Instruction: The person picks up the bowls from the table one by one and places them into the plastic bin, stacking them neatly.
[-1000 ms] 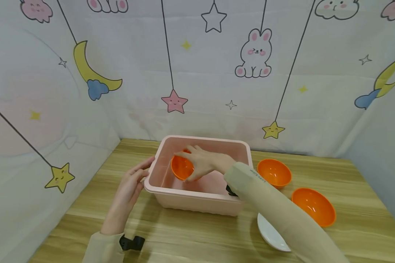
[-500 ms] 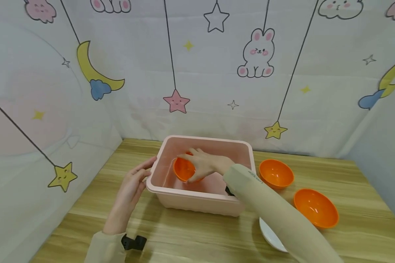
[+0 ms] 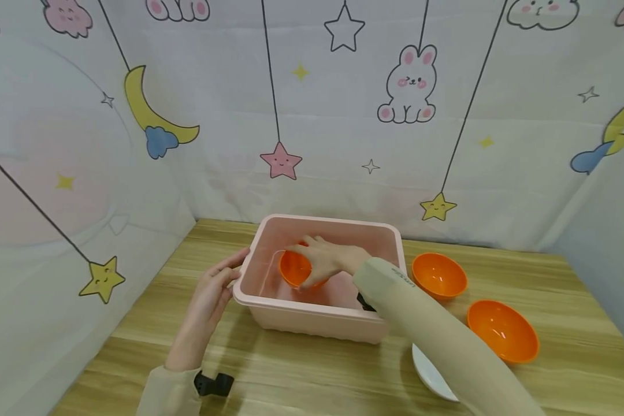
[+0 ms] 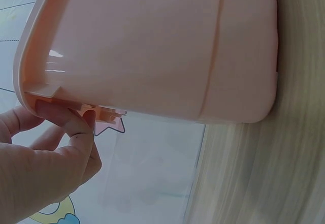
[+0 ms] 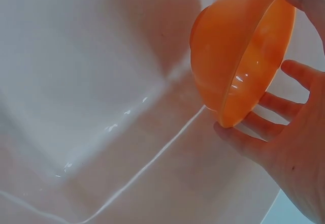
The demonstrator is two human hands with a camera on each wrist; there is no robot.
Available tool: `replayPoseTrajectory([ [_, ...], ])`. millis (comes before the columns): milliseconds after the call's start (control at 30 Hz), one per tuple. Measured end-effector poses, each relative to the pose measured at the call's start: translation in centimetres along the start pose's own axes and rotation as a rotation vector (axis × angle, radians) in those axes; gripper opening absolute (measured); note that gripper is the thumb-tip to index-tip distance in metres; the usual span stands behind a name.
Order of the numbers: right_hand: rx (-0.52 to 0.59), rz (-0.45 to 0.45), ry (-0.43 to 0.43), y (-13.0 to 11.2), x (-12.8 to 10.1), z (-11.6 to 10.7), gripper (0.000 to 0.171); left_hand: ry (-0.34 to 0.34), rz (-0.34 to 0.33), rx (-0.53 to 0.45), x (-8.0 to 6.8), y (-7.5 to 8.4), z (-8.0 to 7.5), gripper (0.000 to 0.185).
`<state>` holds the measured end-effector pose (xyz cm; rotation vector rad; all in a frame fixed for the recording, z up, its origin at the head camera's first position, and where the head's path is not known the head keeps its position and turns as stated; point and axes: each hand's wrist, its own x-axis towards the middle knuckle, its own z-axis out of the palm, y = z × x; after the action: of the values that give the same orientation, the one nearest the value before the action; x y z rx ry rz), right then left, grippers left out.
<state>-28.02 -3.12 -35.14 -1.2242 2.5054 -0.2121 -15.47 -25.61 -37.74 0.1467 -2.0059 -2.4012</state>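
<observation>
A pink plastic bin (image 3: 314, 325) stands on the table, with my left hand (image 3: 214, 289) at its left end. In the left wrist view, curled fingers of the left hand (image 4: 61, 150) grip the bin's end just below the rim. My right hand (image 3: 325, 261) reaches down inside the bin and holds an orange bowl (image 3: 293, 270) by its rim. The right wrist view shows this bowl (image 5: 223, 46) tilted on its side near the bin's inner wall, thumb at one side of the rim and fingers along the other.
Two more orange bowls, a rear one (image 3: 439, 277) and a nearer one (image 3: 501, 332), sit right of the bin. A white dish (image 3: 430, 372) lies partly hidden under the right sleeve (image 3: 437, 329). A patterned cloth backdrop (image 3: 333, 115) stands behind the wooden table (image 3: 301, 375).
The right hand has shifted the orange bowl slightly right and down within the bin. The left hand keeps its grip on the bin's end. The head view has turned slightly left.
</observation>
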Motion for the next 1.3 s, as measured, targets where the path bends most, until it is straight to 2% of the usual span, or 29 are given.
replayPoseTrajectory([
  [200,-0.011,0.001,-0.015,0.1,0.3,0.0,0.088,-0.001,0.007,0.002,0.0,-0.1,0.1,0.049],
  [500,-0.035,0.051,-0.049,-0.1,0.5,0.5,0.089,0.012,-0.011,-0.009,0.1,0.0,0.5,0.048],
  [800,-0.059,0.082,-0.116,-0.5,0.1,0.5,0.084,0.031,-0.019,-0.023,0.3,-0.2,0.7,0.049],
  [1300,-0.077,0.092,-0.161,-0.9,1.0,0.8,0.086,0.034,-0.009,0.002,0.1,-0.1,0.2,0.048],
])
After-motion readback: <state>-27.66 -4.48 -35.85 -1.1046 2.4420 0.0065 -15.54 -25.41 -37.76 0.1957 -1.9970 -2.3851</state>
